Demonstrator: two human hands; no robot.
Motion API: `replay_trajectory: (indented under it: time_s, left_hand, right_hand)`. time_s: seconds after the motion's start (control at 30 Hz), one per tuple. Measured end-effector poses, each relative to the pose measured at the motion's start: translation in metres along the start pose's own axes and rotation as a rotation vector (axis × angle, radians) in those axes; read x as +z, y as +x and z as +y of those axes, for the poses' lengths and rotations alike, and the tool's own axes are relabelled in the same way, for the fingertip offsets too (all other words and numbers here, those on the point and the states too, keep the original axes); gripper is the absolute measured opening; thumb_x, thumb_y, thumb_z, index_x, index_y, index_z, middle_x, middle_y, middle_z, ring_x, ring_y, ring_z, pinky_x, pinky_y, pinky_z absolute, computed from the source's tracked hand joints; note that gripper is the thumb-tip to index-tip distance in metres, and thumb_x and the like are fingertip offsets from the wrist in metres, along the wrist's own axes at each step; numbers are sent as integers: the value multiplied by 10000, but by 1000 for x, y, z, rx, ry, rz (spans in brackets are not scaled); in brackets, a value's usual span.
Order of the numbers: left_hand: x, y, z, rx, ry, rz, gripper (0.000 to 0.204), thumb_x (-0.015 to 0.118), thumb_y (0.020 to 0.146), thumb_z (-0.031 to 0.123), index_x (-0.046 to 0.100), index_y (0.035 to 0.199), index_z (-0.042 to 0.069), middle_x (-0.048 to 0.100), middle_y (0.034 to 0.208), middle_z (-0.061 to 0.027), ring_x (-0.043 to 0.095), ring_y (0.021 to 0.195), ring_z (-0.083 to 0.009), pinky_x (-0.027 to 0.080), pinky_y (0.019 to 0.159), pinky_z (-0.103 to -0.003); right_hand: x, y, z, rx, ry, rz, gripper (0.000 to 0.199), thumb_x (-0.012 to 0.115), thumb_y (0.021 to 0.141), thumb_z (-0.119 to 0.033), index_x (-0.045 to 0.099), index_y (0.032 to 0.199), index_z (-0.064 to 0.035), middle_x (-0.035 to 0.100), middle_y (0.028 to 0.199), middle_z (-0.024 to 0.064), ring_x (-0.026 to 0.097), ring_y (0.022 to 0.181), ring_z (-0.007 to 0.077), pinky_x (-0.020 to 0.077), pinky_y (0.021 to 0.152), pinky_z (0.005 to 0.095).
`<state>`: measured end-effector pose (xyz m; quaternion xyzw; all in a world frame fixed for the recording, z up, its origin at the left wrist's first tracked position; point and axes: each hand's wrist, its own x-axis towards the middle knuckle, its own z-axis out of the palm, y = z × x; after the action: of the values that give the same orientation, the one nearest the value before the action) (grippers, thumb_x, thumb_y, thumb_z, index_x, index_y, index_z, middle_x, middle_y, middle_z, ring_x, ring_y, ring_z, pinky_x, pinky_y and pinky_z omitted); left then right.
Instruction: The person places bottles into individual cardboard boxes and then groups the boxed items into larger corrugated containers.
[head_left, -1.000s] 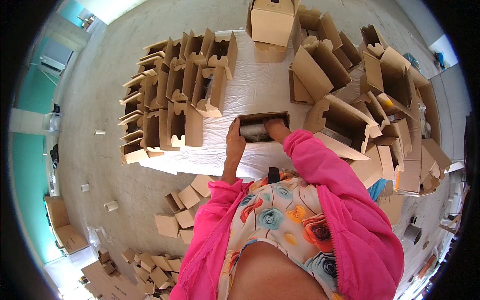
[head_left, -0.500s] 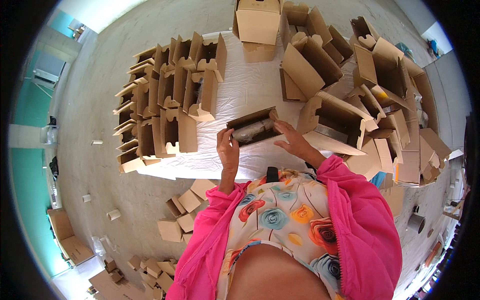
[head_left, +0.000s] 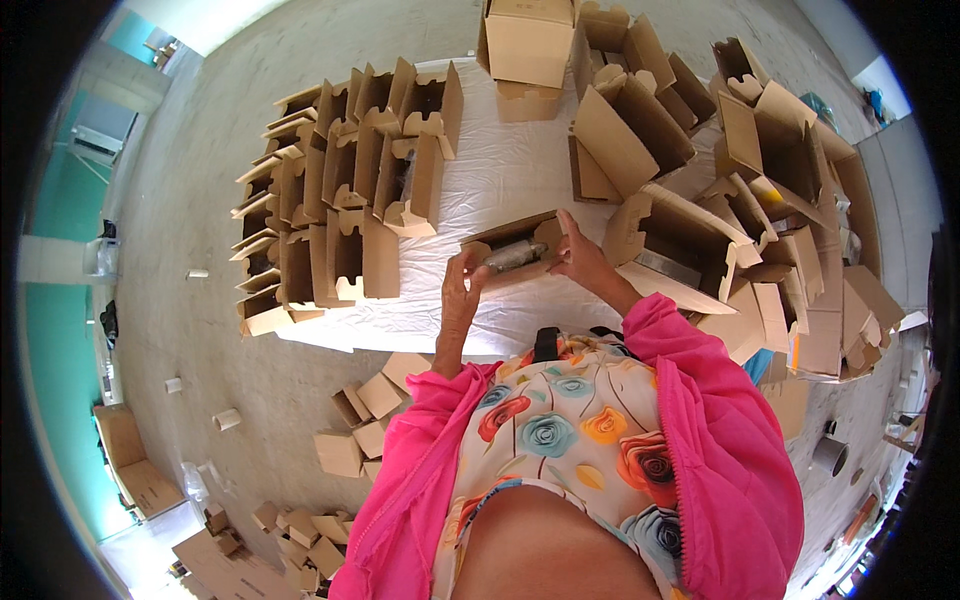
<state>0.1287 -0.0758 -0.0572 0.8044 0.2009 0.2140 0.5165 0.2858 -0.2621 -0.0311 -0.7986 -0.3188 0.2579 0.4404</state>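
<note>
I hold a small open cardboard box between both hands, lifted a little above the white-covered table. A grey metallic item lies inside it. My left hand grips the box's left end. My right hand holds its right end, fingers on the flap. Both sleeves are bright pink.
Rows of upright open cardboard boxes stand on the table's left part. A heap of larger open boxes fills the right side. A closed box sits at the far edge. Loose cardboard pieces lie on the concrete floor.
The box came up off the table and tilted in my hands. My right hand moved from inside the box to its right end.
</note>
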Motion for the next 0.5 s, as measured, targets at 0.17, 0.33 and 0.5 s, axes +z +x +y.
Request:
replay_trajectory:
  time_s: [0.17, 0.33, 0.5]
  left_hand:
    - [2, 2, -9, 17, 61, -16, 784, 681, 611, -17, 245, 1260, 46, 386, 1103, -108, 492, 887, -196, 459, 699, -293]
    - [5, 1, 2, -9, 32, 59, 604, 601, 632, -66, 372, 1174, 69, 355, 1050, -124, 488, 837, -220, 454, 668, -296]
    - [8, -2, -8, 113, 236, 81, 348, 561, 650, -18, 538, 980, 91, 367, 1014, -132, 423, 907, -266, 393, 781, -367]
  right_hand:
    - [-7, 15, -8, 39, -122, -28, 716, 708, 610, -83, 328, 1216, -107, 520, 813, 125, 518, 767, 242, 424, 682, 333]
    - [-1, 16, 12, -133, -216, 24, 549, 676, 620, -48, 457, 1120, -112, 483, 921, 94, 473, 779, 224, 405, 709, 305]
    - [8, 12, 33, -167, -120, 90, 481, 639, 660, -40, 468, 1101, -128, 405, 1070, 68, 473, 873, 205, 440, 710, 283]
